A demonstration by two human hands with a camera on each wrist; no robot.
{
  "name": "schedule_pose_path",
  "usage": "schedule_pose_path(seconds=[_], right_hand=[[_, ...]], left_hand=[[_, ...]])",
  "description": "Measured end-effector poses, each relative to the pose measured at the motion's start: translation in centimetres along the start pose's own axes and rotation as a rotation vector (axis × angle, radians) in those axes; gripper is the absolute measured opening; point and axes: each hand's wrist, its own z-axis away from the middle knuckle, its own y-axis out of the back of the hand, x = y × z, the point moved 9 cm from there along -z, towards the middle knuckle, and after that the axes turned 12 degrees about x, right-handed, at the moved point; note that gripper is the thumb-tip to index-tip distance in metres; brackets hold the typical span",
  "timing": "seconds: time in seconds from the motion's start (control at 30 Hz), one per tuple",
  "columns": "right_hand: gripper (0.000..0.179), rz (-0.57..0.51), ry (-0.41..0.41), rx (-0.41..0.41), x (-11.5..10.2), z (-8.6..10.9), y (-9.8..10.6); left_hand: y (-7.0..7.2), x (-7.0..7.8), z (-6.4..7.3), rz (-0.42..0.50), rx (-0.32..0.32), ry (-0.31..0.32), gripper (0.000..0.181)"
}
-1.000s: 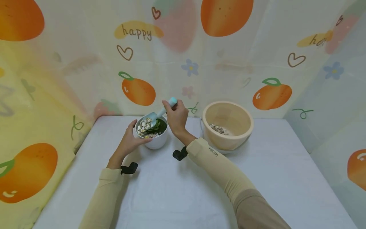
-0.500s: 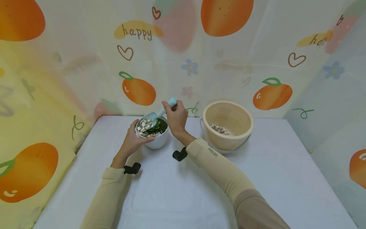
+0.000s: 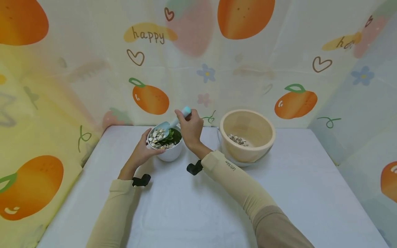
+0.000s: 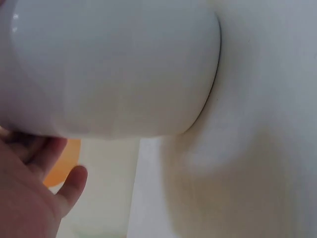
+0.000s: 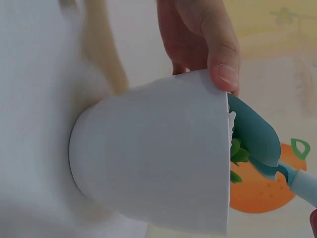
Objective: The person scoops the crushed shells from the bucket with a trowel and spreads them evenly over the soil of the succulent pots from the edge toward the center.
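A white flower pot [image 3: 170, 155] stands on the table with dark soil, pale pebbles [image 3: 157, 135] and a small green plant [image 3: 169, 137] in it. My left hand [image 3: 141, 151] holds the pot by its left side, its thumb along the near rim. In the right wrist view that thumb [image 5: 227, 69] lies at the pot's edge. My right hand [image 3: 191, 128] grips the handle of a light blue hand trowel [image 3: 175, 121] from above. The trowel's blade [image 5: 257, 130] slants into the pot's mouth beside the leaves, over the pebbles. Pebbles hide the blade's tip.
To the right of the pot stands a cream bucket [image 3: 248, 151] with a thin handle, holding a small heap of pebbles [image 3: 238, 140]. A white cloth covers the table [image 3: 186, 213]. A printed curtain [image 3: 192, 79] hangs right behind the table's far edge.
My left wrist has shifted slightly, right and then back left. The pot, trowel and right hand stay almost where they were.
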Motion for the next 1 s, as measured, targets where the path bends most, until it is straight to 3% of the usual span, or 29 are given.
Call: schedule_pose_path(seconds=[0.13, 0.33, 0.5, 0.67, 0.8, 1.0], right_hand=[[0.031, 0.004, 0.010, 0.011, -0.2, -0.1, 0.1], [0.031, 0.010, 0.027, 0.010, -0.4, -0.1, 0.0], [0.031, 0.021, 0.041, 0.008, -0.7, 0.0, 0.0], [0.031, 0.017, 0.059, -0.004, -1.1, 0.1, -0.3], [0.031, 0.015, 0.084, -0.019, -1.4, 0.2, -0.5], [0.030, 0.017, 0.131, -0.014, -1.9, 0.5, -0.3]], left_hand=[[-0.3, 0.6, 0.3, 0.057, 0.049, -0.028, 0.110], [-0.5, 1.1, 0.6, -0.002, 0.095, -0.059, 0.113], [-0.3, 0.9, 0.2, -0.001, 0.042, -0.057, 0.114], [-0.5, 0.4, 0.0, 0.056, -0.021, -0.009, 0.117], [-0.5, 0.4, 0.1, 0.088, 0.024, -0.003, 0.114], [-0.8, 0.7, 0.5, 0.057, 0.104, -0.013, 0.113]])
